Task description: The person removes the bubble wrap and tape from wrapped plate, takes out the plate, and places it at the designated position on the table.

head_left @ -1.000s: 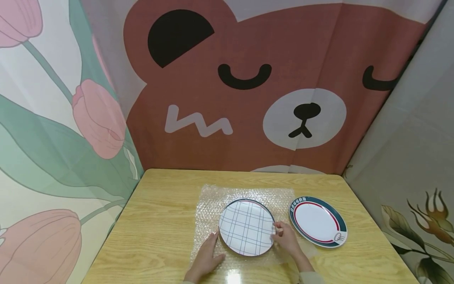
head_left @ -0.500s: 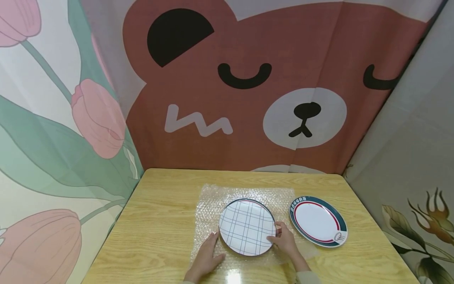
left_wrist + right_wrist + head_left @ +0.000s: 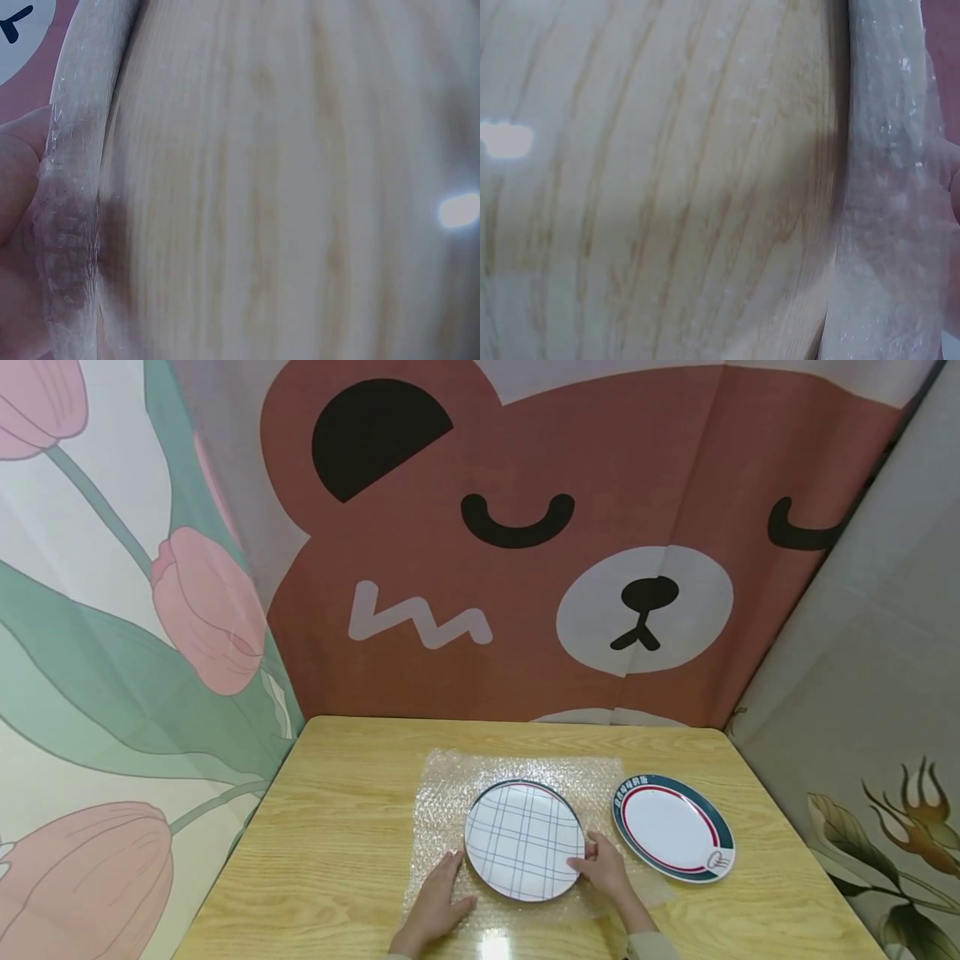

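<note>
In the head view, a round white plate with a blue grid pattern (image 3: 522, 843) lies over the bubble wrap (image 3: 442, 793). A dark rim with a bit of red shows along its far edge, probably another plate underneath. My right hand (image 3: 606, 870) pinches the grid plate's right edge, thumb on top and fingers at the rim. At the lower left of that plate, my left hand (image 3: 435, 902) rests with fairly straight fingers, its fingertips against or close to the rim. Both wrist views show mostly tabletop, the wrap's edge and part of a hand (image 3: 19, 180).
An oval white plate with a dark green rim and red ring (image 3: 667, 827) lies to the right, just beyond the right hand. Everything stands on a wood-grain table (image 3: 322, 827). A curtain printed with a bear (image 3: 420, 685) hangs behind the table's far edge.
My right thumb has come onto the top of the grid plate from its edge, and the plate has shifted very slightly right. The left hand stays where it was.
</note>
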Tool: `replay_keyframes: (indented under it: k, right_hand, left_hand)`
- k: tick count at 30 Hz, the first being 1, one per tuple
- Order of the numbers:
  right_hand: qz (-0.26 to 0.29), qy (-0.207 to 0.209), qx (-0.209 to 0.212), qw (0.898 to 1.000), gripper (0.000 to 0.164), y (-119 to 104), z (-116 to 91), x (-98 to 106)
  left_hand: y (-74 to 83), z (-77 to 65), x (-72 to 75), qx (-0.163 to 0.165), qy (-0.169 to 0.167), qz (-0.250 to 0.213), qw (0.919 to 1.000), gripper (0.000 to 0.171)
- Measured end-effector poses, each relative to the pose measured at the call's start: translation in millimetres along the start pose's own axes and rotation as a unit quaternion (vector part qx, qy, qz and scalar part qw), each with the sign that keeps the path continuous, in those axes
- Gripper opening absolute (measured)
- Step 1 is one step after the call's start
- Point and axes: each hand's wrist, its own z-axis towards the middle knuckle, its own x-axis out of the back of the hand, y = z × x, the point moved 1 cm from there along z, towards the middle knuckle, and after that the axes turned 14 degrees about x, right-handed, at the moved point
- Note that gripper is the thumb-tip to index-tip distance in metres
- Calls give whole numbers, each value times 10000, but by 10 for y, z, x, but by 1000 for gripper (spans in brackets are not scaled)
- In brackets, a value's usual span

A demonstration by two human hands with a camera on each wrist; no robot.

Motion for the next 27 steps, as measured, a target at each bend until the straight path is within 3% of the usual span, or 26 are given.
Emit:
replay_keyframes:
  k: [5, 12, 27]
  right_hand:
    - [111, -75, 92, 9999, 42, 41, 17, 9]
    - [17, 9, 163, 9999, 37, 26, 1, 44]
    - [1232, 290, -435, 9910, 40, -4, -34, 129]
  left_hand:
    - [-6, -8, 1, -109, 90, 10, 9999, 70]
    - [-2, -10, 3, -77, 71, -5, 9999, 71]
    - [-7, -2, -2, -156, 134, 120, 9997, 70]
